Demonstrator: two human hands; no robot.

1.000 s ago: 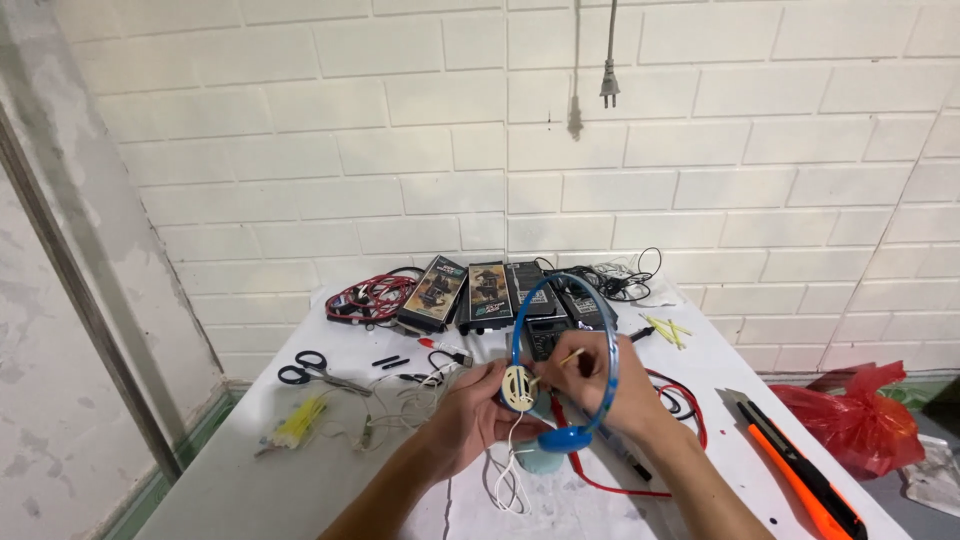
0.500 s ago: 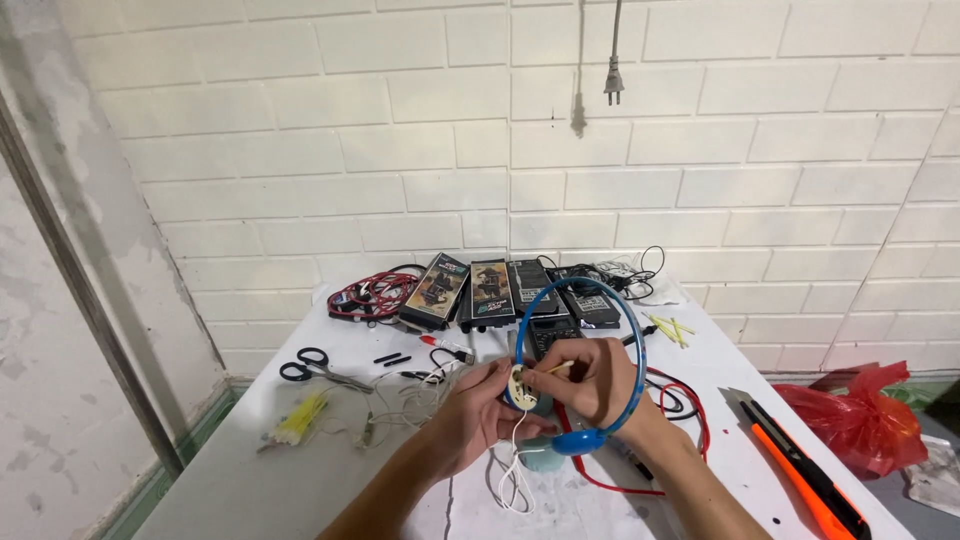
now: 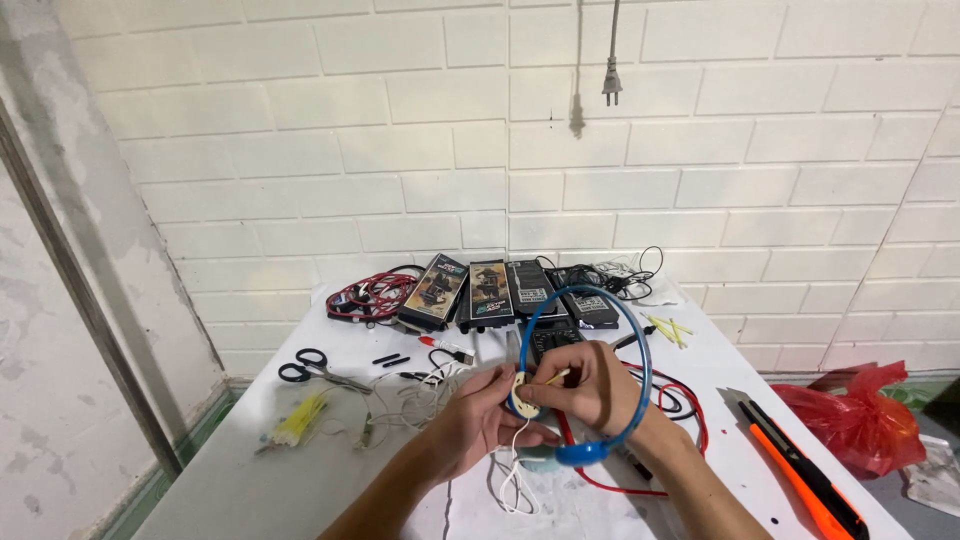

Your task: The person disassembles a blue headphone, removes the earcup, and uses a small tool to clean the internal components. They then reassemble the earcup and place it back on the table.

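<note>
While your left hand (image 3: 480,420) pinches the pale round earpiece (image 3: 522,396) of the blue headset (image 3: 590,385), your right hand (image 3: 590,385) is closed on a thin yellowish stick (image 3: 553,378) w/ its tip at that earpiece, all held just above the white table (image 3: 250,470), near its front edge. Progress, as a judgement: you look mid-job on the earpiece. It's bare, no pad on it, a white wire (image 3: 515,470) hangs loose from it, and the other ear cup (image 3: 580,453), blue, sits at the bottom of the band, apparently untouched; can't tell what's been fixed inside. Left to do, prob: finish that earpiece, tidy the wire. Containers: few. Behind the headset, towards the wall, a row of flat boxes (image 3: 490,293) lies shut, contents not visible. Right of the headset, off the table, a red plastic bag (image 3: 850,415) sits bunched, contents hidden. Loose stuff otherwise: black scissors (image 3: 305,368) and yellow ties (image 3: 300,418) left of the headset, orange utility knife (image 3: 790,460) to its right, red cable bundle (image 3: 365,295) far left of the boxes.
</note>
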